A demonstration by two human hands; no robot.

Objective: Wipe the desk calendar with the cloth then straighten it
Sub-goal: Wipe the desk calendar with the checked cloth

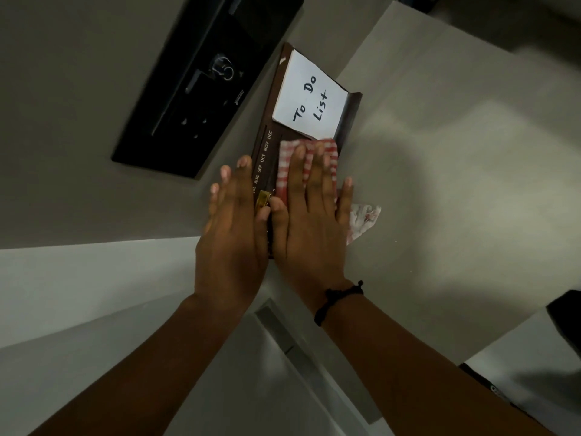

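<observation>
A dark brown desk calendar (267, 121) lies flat on the grey desk, turned at an angle, with month names printed along its left strip and a small gold marker (263, 199). A white "To Do List" notepad (309, 94) sits on its far half. My right hand (311, 221) presses flat on a red-and-white checked cloth (290, 158) over the calendar's near half; a cloth corner sticks out to the right. My left hand (232, 234) rests against the calendar's left edge, fingers straight and spread, thumb touching the gold marker.
A black flat device (204, 86) lies on the desk just left of the calendar. The desk's near edge runs below my wrists, with a white surface (78, 278) at the left. A dark object (566, 313) shows at the right edge.
</observation>
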